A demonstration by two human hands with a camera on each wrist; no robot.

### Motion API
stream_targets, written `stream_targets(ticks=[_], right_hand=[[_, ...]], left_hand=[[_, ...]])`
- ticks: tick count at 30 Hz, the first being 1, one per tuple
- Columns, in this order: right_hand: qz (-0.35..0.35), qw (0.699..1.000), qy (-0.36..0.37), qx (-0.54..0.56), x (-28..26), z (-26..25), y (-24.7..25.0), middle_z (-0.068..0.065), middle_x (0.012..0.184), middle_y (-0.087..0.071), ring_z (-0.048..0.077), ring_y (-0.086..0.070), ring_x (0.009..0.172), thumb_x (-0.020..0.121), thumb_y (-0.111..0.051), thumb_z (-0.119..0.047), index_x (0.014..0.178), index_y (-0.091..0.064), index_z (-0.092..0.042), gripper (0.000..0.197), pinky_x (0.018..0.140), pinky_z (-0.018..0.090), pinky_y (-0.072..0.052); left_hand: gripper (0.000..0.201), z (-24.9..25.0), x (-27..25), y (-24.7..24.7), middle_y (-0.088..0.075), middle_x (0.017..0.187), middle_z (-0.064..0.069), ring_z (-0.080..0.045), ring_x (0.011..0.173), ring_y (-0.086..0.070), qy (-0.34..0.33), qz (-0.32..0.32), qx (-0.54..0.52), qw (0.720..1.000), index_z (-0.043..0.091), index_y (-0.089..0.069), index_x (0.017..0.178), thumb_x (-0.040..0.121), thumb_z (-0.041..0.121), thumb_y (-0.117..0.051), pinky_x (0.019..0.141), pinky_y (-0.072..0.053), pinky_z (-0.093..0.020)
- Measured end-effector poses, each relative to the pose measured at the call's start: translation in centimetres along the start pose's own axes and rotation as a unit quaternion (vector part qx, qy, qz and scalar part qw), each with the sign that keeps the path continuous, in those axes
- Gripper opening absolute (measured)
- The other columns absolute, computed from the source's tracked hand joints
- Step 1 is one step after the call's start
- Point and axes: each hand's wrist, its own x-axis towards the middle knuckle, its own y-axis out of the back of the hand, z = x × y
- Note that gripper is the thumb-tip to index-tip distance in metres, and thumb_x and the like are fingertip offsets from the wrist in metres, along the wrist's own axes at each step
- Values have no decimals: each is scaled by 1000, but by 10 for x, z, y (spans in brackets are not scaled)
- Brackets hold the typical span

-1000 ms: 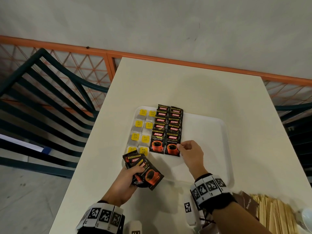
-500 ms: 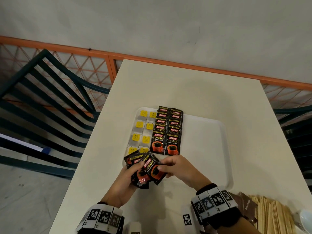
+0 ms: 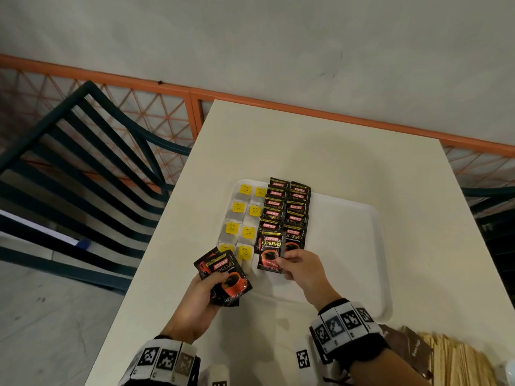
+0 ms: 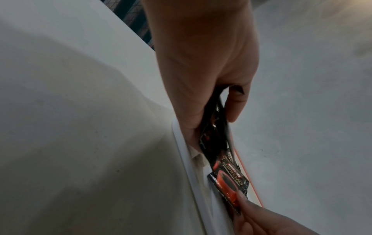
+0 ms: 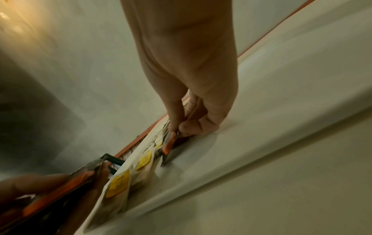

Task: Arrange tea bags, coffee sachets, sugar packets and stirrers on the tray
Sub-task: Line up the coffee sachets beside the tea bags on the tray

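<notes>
A white tray (image 3: 348, 235) lies on the table. Its left side holds two columns of tea bags (image 3: 239, 218) with yellow tags and two overlapping columns of black coffee sachets (image 3: 287, 213). My right hand (image 3: 301, 267) pinches one coffee sachet (image 3: 271, 253) at its right edge, over the near end of the left sachet column; the right wrist view shows it (image 5: 170, 143) tilted just above the tray floor. My left hand (image 3: 206, 296) grips a small stack of coffee sachets (image 3: 225, 274) beside the tray's near left corner, with the stack (image 4: 217, 127) between thumb and fingers.
The cream table (image 3: 306, 151) stands against an orange railing (image 3: 278, 104), a dark green chair (image 3: 83, 151) to its left. Wooden stirrers (image 3: 457, 360) and brown packets (image 3: 415, 349) lie at the near right corner. The tray's right half (image 3: 342, 246) is bare.
My right hand came back from the sachet row to the left hand's stack, took one sachet from it, and has carried it forward to the near end of the left sachet column.
</notes>
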Motion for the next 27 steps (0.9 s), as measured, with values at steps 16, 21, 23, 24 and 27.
stream_targets(ticks=[16,21,23,24,27], right_hand=[[58,978,135,-151,6,10,-14,4,67,-62,6,-54,53,75,-75,-13,81,-59,-6,18,56,16,-44],[66,963,185,-186,-4,6,-13,-2,74,-59,1,-51,64,83,-67,-26,84,-59,-11,16,54,9,-37],[-5,961,188,-203,-15,-2,-12,-10,73,-56,-1,-50,66,88,-58,-33,85,-59,-17,17,56,10,-34],[-60,960,179,-206,-21,-6,-12,-14,72,-55,-2,-50,67,89,-56,-36,87,-60,-19,17,58,10,-34],[-183,954,142,-193,-29,-6,-12,-13,76,-58,-1,-54,67,88,-60,-31,102,-64,-17,20,57,8,-39]], left_hand=[[26,-4,-2,-6,-71,97,-12,-27,86,-68,15,27,15,999,15,-58,109,88,3,-51,63,-55,-36],[26,-4,-4,-9,-75,89,-3,-18,78,-72,5,7,30,1000,21,-59,106,88,3,-53,59,-57,-31],[27,-3,-5,-12,-73,95,-7,-19,83,-71,3,8,33,999,20,-58,109,88,3,-54,63,-55,-30],[28,-3,-5,-13,-72,101,-9,-21,87,-70,2,9,33,999,18,-58,112,88,3,-54,67,-55,-31],[31,-3,-5,-15,-70,108,-14,-26,96,-68,0,8,36,999,15,-58,117,87,6,-56,74,-53,-32]])
